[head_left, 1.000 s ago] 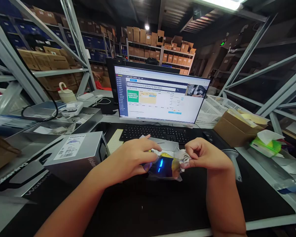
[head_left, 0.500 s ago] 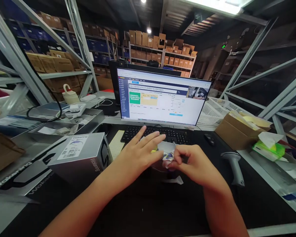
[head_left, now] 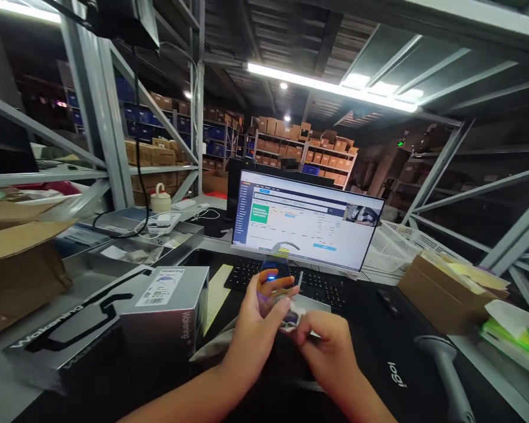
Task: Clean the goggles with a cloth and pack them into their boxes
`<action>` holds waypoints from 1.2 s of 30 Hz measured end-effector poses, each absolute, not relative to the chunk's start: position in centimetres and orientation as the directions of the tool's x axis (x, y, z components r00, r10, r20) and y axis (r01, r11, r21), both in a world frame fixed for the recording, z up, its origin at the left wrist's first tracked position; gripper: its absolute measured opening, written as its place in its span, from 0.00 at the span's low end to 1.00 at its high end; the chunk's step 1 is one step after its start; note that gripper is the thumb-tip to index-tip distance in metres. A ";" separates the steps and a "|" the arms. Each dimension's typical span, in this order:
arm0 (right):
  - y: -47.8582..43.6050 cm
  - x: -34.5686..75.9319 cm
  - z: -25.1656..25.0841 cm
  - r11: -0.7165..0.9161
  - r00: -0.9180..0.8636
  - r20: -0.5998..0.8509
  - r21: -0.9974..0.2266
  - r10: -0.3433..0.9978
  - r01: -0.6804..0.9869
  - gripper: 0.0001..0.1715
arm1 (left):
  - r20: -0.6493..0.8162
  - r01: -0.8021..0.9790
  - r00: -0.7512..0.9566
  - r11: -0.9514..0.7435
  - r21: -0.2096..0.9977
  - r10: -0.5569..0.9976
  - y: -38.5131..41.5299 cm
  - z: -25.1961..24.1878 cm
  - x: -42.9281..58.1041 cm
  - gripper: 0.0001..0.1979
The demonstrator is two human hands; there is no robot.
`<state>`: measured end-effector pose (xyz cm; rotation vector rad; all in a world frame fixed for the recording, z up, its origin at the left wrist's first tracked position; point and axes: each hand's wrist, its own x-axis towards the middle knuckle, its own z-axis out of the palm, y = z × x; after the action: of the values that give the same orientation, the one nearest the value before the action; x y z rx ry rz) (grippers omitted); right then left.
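My left hand (head_left: 264,311) is closed around a pair of glasses (head_left: 277,267) with a dark tinted lens, a curved grey arm on top and a yellow patch. A blue glint shows on the lens behind my fingers. My right hand (head_left: 326,338) is pinched close beside it, on a small crumpled white and blue piece (head_left: 292,316) that looks like cloth or wrapping and is partly hidden by the fingers. Both hands are above the black desk mat, in front of the keyboard (head_left: 326,288). A grey flat thing (head_left: 216,343) lies left of my left wrist.
Grey product boxes (head_left: 158,329) stand at left, with an open cardboard box (head_left: 22,264) beyond. The monitor (head_left: 308,220) is straight ahead. At right are a mouse (head_left: 388,302), a barcode scanner (head_left: 445,370), a cardboard box (head_left: 445,294), a tissue pack (head_left: 515,341) and white baskets (head_left: 388,244).
My left hand's outstretched fingers have curled around the glasses, which now stand raised before the monitor. My right hand stays pinched beside them. The view has tilted upward and turned left.
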<state>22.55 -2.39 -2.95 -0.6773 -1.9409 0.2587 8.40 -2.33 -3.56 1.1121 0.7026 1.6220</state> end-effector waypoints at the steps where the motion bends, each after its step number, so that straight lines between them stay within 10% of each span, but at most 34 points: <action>1: -2.4 22.3 -3.2 0.841 -0.360 0.768 -0.419 0.529 0.343 0.12 | 0.346 -0.396 -0.112 -0.361 0.844 0.931 -2.4 -3.5 8.4 0.22; 7: -1.9 25.0 -1.9 0.715 -0.530 0.480 -0.490 0.699 0.499 0.13 | 0.568 -0.127 -0.104 -0.577 0.807 0.817 -1.9 -3.7 7.7 0.26; 11: -1.8 28.5 -0.1 0.561 -0.111 0.589 -0.672 0.801 0.483 0.07 | 0.672 0.081 -0.033 -0.669 0.739 0.740 -2.0 -4.0 7.3 0.31; 16: -3.3 28.6 -0.6 0.602 0.303 0.817 -0.569 0.491 0.559 0.02 | 0.701 0.330 0.088 -0.684 0.650 0.708 -2.6 -3.6 6.8 0.36; 27: -5.1 20.7 -2.4 0.804 -0.440 0.896 0.222 0.055 0.552 0.15 | 0.775 0.328 0.331 -0.835 0.441 0.539 -1.7 -2.8 4.9 0.28; 36: -2.7 23.4 -1.5 0.779 -0.207 0.964 0.000 0.167 0.627 0.13 | 0.719 0.363 0.465 -0.852 0.378 0.517 -1.4 -2.0 4.6 0.34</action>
<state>23.41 -2.69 -1.47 -0.6204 -1.7599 -0.4727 4.60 -1.38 -2.04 2.5380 0.7694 1.3355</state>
